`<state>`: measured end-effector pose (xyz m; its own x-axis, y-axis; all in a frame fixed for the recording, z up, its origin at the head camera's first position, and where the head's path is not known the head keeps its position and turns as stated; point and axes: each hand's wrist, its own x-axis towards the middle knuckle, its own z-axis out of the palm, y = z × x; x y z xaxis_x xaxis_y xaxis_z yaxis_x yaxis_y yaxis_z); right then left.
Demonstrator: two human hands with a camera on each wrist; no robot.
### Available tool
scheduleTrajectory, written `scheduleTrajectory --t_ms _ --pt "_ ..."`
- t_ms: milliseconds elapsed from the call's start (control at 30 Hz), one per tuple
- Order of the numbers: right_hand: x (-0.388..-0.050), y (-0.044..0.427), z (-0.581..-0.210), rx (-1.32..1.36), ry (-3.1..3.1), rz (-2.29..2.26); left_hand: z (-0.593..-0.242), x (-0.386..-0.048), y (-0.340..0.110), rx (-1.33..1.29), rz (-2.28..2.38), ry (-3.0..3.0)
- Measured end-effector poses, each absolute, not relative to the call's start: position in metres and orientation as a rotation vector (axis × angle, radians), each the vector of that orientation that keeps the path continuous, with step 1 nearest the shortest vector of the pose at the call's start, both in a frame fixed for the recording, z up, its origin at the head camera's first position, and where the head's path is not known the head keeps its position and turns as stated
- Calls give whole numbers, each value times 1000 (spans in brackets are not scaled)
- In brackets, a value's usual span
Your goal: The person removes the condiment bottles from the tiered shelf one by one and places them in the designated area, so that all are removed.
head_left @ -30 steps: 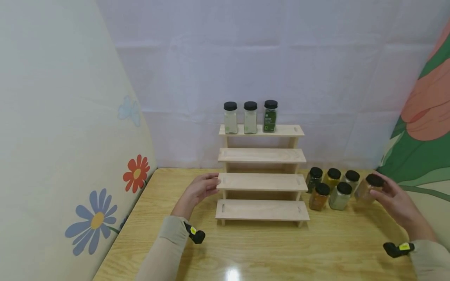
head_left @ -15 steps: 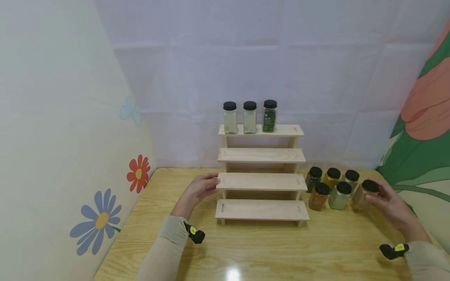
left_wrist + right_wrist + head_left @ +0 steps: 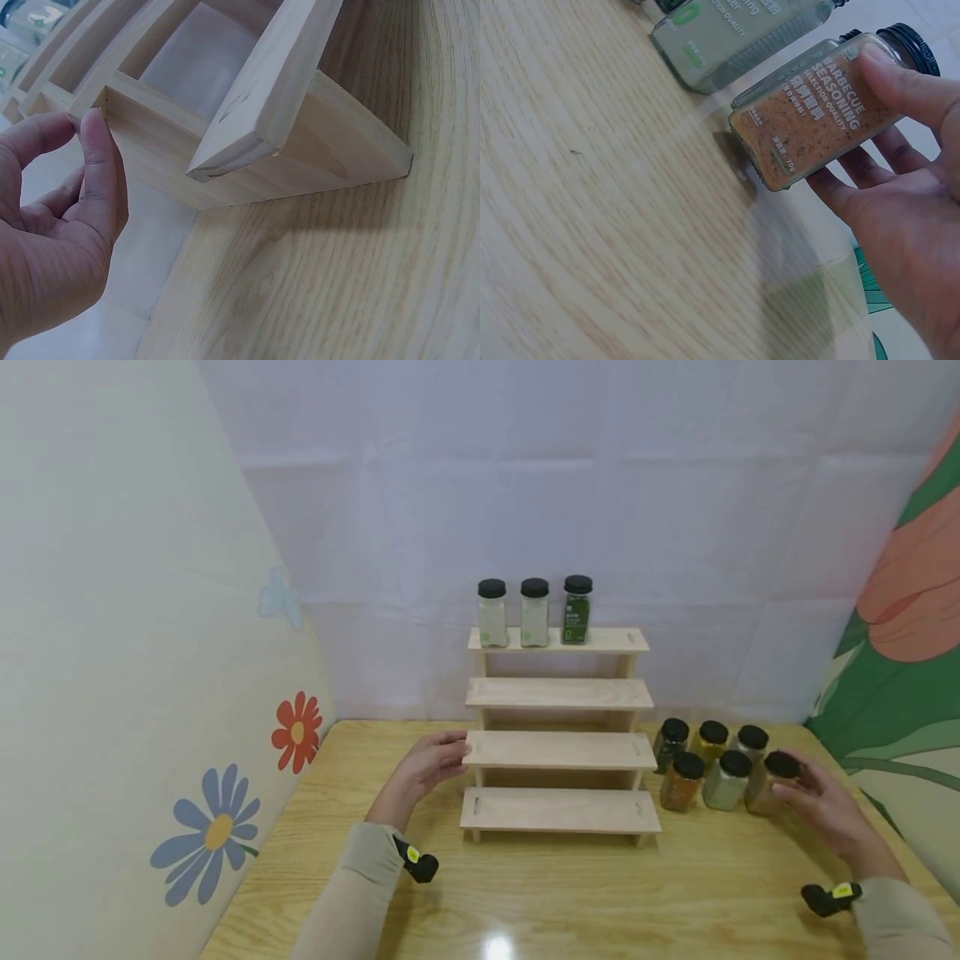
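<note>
A stepped wooden shelf rack (image 3: pixel 558 811) stands at the back middle of the table. Thumb and index finger of my left hand (image 3: pixel 424 770) pinch the left end of its second-lowest step; the left wrist view shows the fingertips on that wooden corner (image 3: pixel 91 105). At the right, my right hand (image 3: pixel 828 802) grips a barbecue seasoning jar (image 3: pixel 810 112) around its upper part, thumb on the label side. The jar has a black lid and orange-brown contents. It is beside a jar of pale powder (image 3: pixel 724 783); whether its base touches the table is unclear.
Several more black-lidded spice jars are grouped right of the rack, including an orange one (image 3: pixel 681 783) and a dark one (image 3: pixel 670 747). Three jars, one of them green (image 3: pixel 576 614), stand on the top step. A white cloth (image 3: pixel 420 527) hangs behind the table.
My right hand has moved left with the barbecue seasoning jar, bringing it close beside the pale powder jar. My left hand stays at the rack.
</note>
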<state>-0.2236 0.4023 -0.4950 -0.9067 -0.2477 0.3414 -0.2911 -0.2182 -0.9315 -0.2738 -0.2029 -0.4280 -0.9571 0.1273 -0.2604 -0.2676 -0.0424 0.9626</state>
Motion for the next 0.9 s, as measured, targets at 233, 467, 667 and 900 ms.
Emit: scheduleTrajectory --t_ms 233,467,667,900 --pt "-223 402 -496 634 -1942 2376 -429 -275 -203 -173 2074 1976" --pt "-224 401 -495 595 -2026 2313 -430 -276 -203 -183 2067 1981" --pt "-223 401 -496 592 -2041 2296 -429 -275 -203 -188 2047 1997" --pt "-222 405 -495 581 -2069 2302 -428 -275 -202 -180 2052 1992"
